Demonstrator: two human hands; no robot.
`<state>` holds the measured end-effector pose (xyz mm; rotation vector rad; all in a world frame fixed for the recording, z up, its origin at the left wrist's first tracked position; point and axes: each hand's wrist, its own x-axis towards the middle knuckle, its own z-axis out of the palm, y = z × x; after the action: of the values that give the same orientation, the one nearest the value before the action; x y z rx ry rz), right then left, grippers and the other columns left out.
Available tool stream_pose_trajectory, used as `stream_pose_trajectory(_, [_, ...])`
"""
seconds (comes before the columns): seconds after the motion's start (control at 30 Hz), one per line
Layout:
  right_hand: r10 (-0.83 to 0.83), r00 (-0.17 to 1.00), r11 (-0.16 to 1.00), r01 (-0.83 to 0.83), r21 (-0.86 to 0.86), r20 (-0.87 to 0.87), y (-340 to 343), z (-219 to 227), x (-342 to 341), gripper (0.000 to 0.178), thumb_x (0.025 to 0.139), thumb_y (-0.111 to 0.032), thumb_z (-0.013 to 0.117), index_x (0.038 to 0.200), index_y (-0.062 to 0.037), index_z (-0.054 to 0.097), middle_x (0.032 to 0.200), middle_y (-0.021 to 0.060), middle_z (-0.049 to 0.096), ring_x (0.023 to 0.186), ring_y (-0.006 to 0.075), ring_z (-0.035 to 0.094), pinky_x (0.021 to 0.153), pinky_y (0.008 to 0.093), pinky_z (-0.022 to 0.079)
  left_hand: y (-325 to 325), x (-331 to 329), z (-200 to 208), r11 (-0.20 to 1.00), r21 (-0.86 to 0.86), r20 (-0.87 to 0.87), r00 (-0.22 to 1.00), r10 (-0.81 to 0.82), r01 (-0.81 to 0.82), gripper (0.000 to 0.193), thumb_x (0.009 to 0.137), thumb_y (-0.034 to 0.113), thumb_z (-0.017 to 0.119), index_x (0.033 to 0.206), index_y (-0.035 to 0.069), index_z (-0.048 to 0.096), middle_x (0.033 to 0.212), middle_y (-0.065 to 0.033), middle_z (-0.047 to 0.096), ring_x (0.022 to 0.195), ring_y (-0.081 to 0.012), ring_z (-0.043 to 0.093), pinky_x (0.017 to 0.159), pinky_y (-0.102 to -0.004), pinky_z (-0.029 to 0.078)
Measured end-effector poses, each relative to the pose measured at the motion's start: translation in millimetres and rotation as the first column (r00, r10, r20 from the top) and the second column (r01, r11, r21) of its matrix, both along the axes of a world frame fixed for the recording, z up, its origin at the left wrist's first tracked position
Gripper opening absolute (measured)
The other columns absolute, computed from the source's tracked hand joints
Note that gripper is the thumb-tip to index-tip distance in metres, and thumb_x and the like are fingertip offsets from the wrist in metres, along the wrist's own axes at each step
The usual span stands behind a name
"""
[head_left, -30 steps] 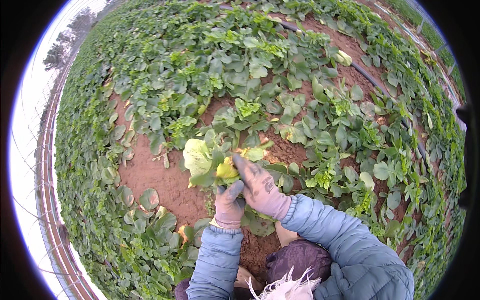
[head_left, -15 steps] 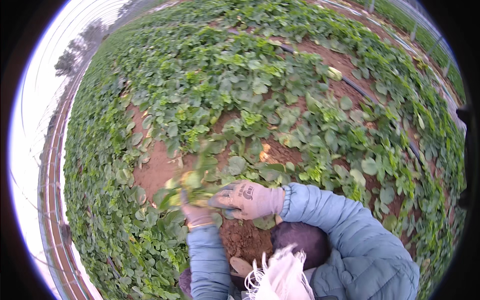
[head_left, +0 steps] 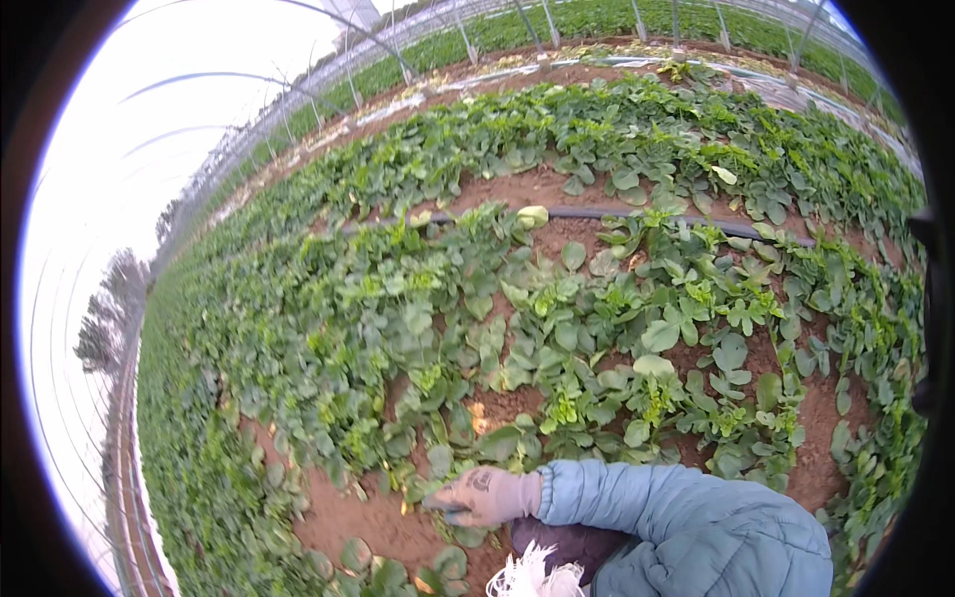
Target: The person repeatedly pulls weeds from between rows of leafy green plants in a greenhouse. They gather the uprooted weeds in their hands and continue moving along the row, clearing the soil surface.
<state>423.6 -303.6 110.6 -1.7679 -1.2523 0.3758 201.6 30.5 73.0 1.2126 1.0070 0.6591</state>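
Observation:
My right hand [head_left: 484, 496], in a pale pinkish work glove with grey-blue fingertips, is low in the view over the leaves and reddish soil [head_left: 363, 517]. Its fingers point left and are drawn together; whether anything is between them is hidden. A small yellowed leaf piece [head_left: 405, 506] is just left of the fingertips. Green leafy plants [head_left: 517, 441] grow right beyond the hand. My right arm, in a blue padded sleeve [head_left: 637, 497], reaches in from the lower right. My left hand is out of view.
Dense low leafy plants [head_left: 338, 318] spread ahead and to both sides, with patches of bare soil. A dark hose [head_left: 637, 213] runs across the rows. Farther off, thin hoops and posts [head_left: 552, 25] stand along the tunnel's edge. White fringe [head_left: 532, 575] hangs at the lower edge.
The view has swung up and to the right, showing more of the far rows and posts. My left hand and the leafy bunch between the hands have left the view.

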Motion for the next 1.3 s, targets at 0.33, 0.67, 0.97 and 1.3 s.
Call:
stream_pose_trajectory(0.33, [-0.134, 0.987, 0.983, 0.144, 0.118, -0.091, -28, -4, -33, 0.054, 0.092, -0.03, 0.059, 0.141, -0.0116, 0.044, 0.117, 0.0189, 0.061, 0.106, 0.0343, 0.061, 0.09, 0.0393, 0.047, -316, 337, 378, 0.335, 0.329, 0.493, 0.142, -0.858, 0.883, 0.073, 0.094, 0.031, 0.056, 0.151, 0.005, 0.017, 0.154, -0.0214, 0.015, 0.143, -0.0323, 0.017, 0.118, -0.043, 0.022])
stream_pose_trajectory(0.67, [-0.2, 0.854, 0.896, 0.358, 0.262, -0.481, -113, -49, -55, 0.039, 0.095, -0.02, 0.06, 0.131, -0.0058, 0.055, 0.123, 0.0115, 0.063, 0.112, 0.0198, 0.059, 0.098, 0.0321, 0.045, -277, 350, 399, 0.553, 0.304, 0.518, 0.353, -0.779, 0.776, 0.067, 0.1, 0.028, 0.046, 0.152, 0.001, 0.013, 0.158, -0.0247, 0.008, 0.148, -0.0355, 0.008, 0.121, -0.0425, 0.014])
stream_pose_trajectory(0.97, [-0.327, 0.38, 0.325, 0.905, 0.274, -0.865, -156, -112, -24, 0.028, 0.092, -0.005, 0.061, 0.12, -0.0038, 0.062, 0.112, 0.008, 0.067, 0.105, 0.0171, 0.062, 0.093, 0.0321, 0.051, -78, 133, 258, 0.842, -0.037, 0.429, 0.77, -0.473, 0.539, 0.045, 0.101, 0.023, 0.044, 0.142, 0.004, 0.043, 0.143, -0.0174, 0.047, 0.126, -0.0279, 0.052, 0.106, -0.0425, 0.044])
stream_pose_trajectory(1.3, [-0.815, 0.223, 0.563, 0.526, -0.638, -0.535, -167, -252, -118, 0.034, 0.086, -0.017, 0.063, 0.118, -0.0097, 0.065, 0.111, 0.0098, 0.068, 0.101, 0.0211, 0.064, 0.091, 0.0333, 0.049, -13, -100, 106, 0.968, -0.159, 0.291, 0.946, -0.141, 0.193, 0.042, 0.102, 0.022, 0.041, 0.139, 0.004, 0.048, 0.134, -0.0116, 0.057, 0.12, -0.0228, 0.057, 0.102, -0.0392, 0.047])
